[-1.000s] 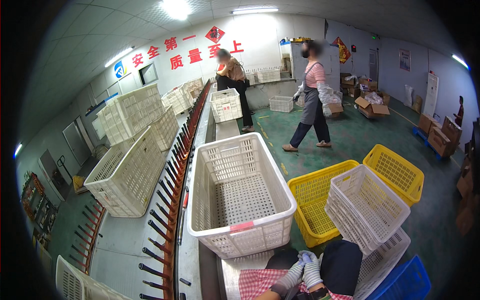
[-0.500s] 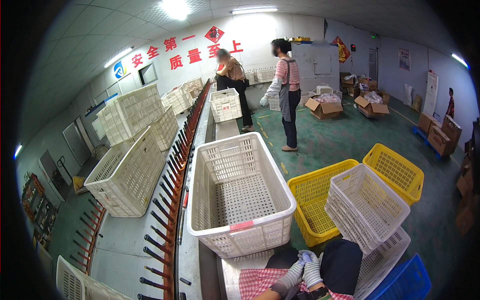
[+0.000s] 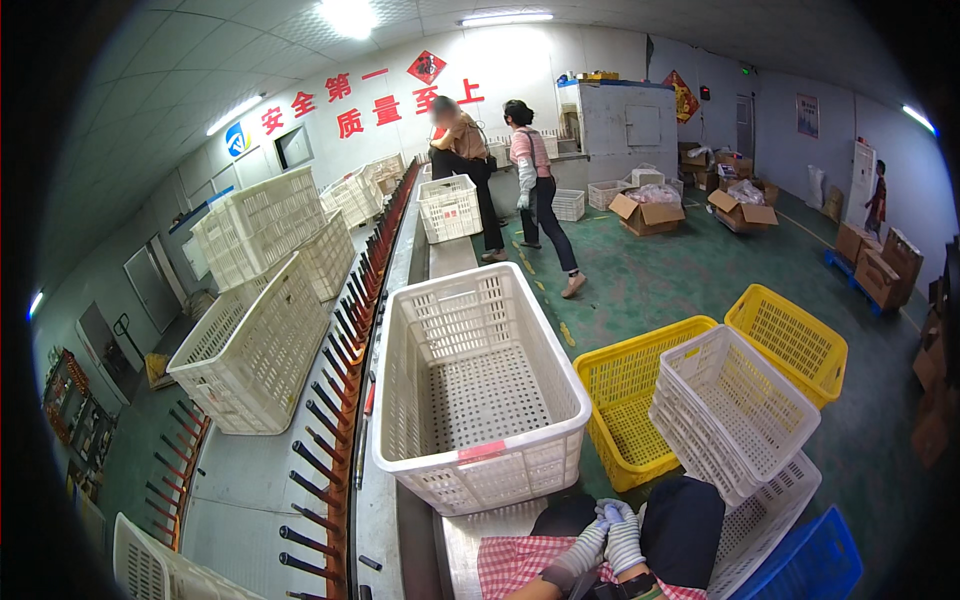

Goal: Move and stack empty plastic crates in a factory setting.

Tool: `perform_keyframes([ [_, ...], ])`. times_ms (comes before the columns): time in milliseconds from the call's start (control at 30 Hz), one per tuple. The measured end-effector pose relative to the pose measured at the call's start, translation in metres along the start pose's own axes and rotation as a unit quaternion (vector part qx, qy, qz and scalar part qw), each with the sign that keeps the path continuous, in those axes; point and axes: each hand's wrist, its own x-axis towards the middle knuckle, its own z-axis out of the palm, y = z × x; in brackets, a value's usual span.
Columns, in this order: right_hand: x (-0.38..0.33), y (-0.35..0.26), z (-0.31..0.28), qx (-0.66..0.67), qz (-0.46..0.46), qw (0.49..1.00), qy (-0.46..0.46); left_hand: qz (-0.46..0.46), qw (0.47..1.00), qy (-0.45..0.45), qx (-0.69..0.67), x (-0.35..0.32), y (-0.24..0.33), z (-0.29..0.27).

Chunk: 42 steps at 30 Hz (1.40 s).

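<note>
One long grey worktop [image 3: 240, 505] is flanked on its right by a white crate [image 3: 484, 400], its long axis pointed away from the wearer; near its close end, the gloved left hand [image 3: 597, 527] and right hand [image 3: 624, 530] are pressed together, whether around anything cannot be told

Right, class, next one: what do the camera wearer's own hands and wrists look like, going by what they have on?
The left hand and right hand both wear pale gloves with grey stripes across them. A dark band shows near the right wrist; its exact kind is unclear.
</note>
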Motion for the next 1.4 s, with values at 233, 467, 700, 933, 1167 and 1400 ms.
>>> perform_keyframes([
  [233,0.004,0.000,-0.002,-0.004,0.004,1.000,0.005,0.005,1.000,0.007,0.024,0.000,0.002,0.005],
  [467,0.002,0.003,0.001,-0.005,0.008,1.000,-0.004,-0.003,1.000,0.007,0.010,0.011,-0.005,-0.019],
  [700,0.001,0.000,-0.003,0.004,0.006,1.000,0.003,0.009,1.000,0.019,0.021,-0.012,0.002,0.014],
  [933,0.000,-0.001,0.001,0.006,0.010,1.000,-0.003,0.016,1.000,0.009,0.021,-0.015,0.006,0.018],
  [1167,0.003,0.003,-0.004,0.007,0.004,1.000,0.000,-0.008,1.000,-0.007,0.012,-0.014,0.006,0.023],
  [1400,0.006,0.009,-0.003,0.001,0.001,1.000,-0.001,-0.018,1.000,-0.020,0.005,-0.003,0.004,0.005],
])
